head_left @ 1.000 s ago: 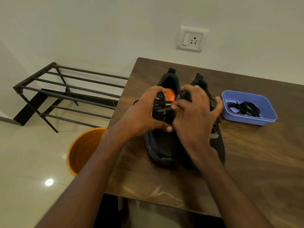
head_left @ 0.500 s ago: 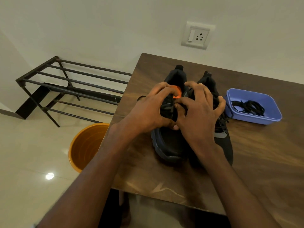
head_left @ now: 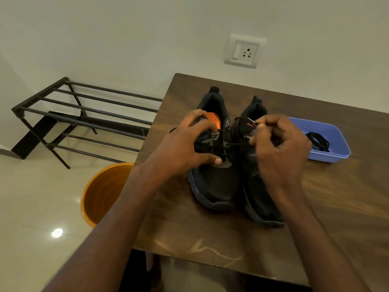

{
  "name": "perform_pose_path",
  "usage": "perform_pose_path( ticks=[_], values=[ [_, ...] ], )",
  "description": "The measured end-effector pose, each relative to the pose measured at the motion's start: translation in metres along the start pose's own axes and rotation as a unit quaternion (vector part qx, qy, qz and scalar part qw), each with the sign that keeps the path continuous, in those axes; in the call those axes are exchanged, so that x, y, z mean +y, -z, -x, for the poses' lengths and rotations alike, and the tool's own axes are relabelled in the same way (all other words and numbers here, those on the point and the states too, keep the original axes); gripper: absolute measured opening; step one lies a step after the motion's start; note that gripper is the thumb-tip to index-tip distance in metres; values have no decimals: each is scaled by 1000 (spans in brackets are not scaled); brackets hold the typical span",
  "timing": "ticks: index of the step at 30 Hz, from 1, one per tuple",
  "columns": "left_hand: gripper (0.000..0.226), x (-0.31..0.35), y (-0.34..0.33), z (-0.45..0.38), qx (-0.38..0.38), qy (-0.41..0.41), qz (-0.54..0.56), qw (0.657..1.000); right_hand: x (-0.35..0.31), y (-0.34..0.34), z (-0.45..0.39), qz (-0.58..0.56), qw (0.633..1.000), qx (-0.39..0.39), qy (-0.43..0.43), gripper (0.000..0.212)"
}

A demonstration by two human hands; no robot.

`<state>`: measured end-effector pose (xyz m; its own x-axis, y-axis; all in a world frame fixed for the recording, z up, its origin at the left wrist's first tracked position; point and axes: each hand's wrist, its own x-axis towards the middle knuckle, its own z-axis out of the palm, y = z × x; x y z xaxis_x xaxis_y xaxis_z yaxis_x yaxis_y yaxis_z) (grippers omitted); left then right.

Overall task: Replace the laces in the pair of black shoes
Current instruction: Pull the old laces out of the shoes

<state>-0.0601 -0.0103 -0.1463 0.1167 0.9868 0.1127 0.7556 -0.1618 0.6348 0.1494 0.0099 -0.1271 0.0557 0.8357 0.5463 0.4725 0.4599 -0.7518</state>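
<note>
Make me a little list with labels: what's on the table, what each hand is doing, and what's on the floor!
table: brown wooden table
shoes: two black shoes side by side, left shoe, right shoe
left hand: left hand holds the left shoe's collar
right hand: right hand pinches a black lace pulled taut from the left shoe
tub: blue tub with black laces inside
floor: orange bucket, dark metal rack
</note>
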Motion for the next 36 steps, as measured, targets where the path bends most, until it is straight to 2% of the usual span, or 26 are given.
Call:
perform_pose_path(
  ticks=[4,7,8,9,11,12,13,15,17,21,24,26,28,29,31,33,35,36],
  values=[
    [39,7,-6,-1,0,-17,-75,997,-1,33,-4,-38,988,-145,-22,33],
    [31,9,-10,-2,14,-10,-87,996,-2,41,-8,-19,952,-298,-66,46],
    [29,9,-11,-2,20,-13,-77,997,-3,40,-7,-1,945,-321,-68,46],
    [27,10,-13,-2,28,-15,-65,997,-1,39,-6,23,948,-313,-59,42],
    [21,12,-17,-3,59,-8,-43,997,1,31,-4,75,970,-231,-9,20],
    [16,14,-19,-4,78,-3,-38,996,1,25,-3,104,971,-213,25,17],
    [12,15,-21,-5,96,1,-35,995,3,18,-3,131,963,-230,57,33],
    [10,17,-24,-5,119,-1,-34,992,9,6,-1,206,922,-311,106,73],
    [12,18,-26,-4,133,-12,-32,991,9,-4,3,263,890,-357,105,91],
    [9,17,-23,-1,172,-8,14,985,11,-8,3,278,885,-365,83,88],
    [7,21,-16,-1,195,71,117,971,12,-6,0,299,885,-350,70,89],
    [12,23,-12,1,172,133,220,951,13,-6,1,300,887,-348,52,92],
    [12,25,-9,2,145,134,248,949,12,-6,0,305,885,-350,44,96],
    [8,27,-8,2,140,107,211,961,11,-7,0,309,884,-348,47,98],
    [10,25,-11,3,139,32,56,988,9,-9,1,315,883,-344,54,100],
    [13,24,-15,3,157,-13,-107,982,7,-9,2,319,882,-342,54,101],
    [5,24,-15,3,195,-21,-160,967,6,-9,2,324,880,-344,50,101],
    [6,24,-15,3,214,-25,-128,968,6,-10,2,326,879,-344,48,101]
  ],
)
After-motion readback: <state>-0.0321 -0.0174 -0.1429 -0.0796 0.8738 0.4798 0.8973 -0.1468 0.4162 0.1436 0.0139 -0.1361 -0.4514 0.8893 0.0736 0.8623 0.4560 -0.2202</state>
